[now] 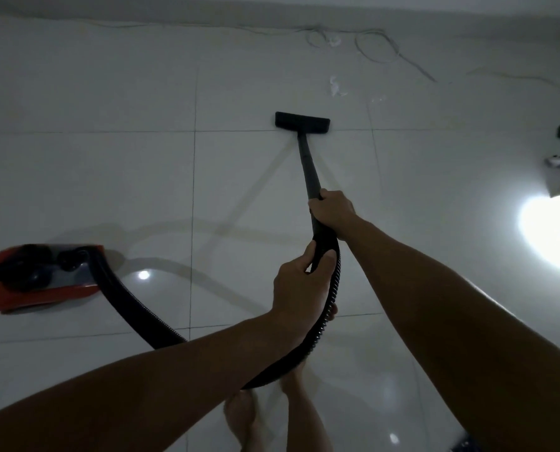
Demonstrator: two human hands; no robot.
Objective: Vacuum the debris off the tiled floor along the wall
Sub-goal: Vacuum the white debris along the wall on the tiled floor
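Debris [335,88], white and wispy, lies just beyond the flat black nozzle [302,121], far from both hands. Right hand [332,212] grips the rigid wand [308,164]; left hand [299,285] clamps the ribbed hose [329,308].

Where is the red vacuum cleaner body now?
In the head view, the red vacuum body sits on the tiled floor at far left, beside the left hand.

Both hands, left hand [299,282] and right hand [332,212], around black vacuum wand [309,168].

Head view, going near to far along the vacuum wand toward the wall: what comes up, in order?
left hand on the hose cuff → right hand on the wand → floor nozzle → white debris scraps → loose white cable → wall base
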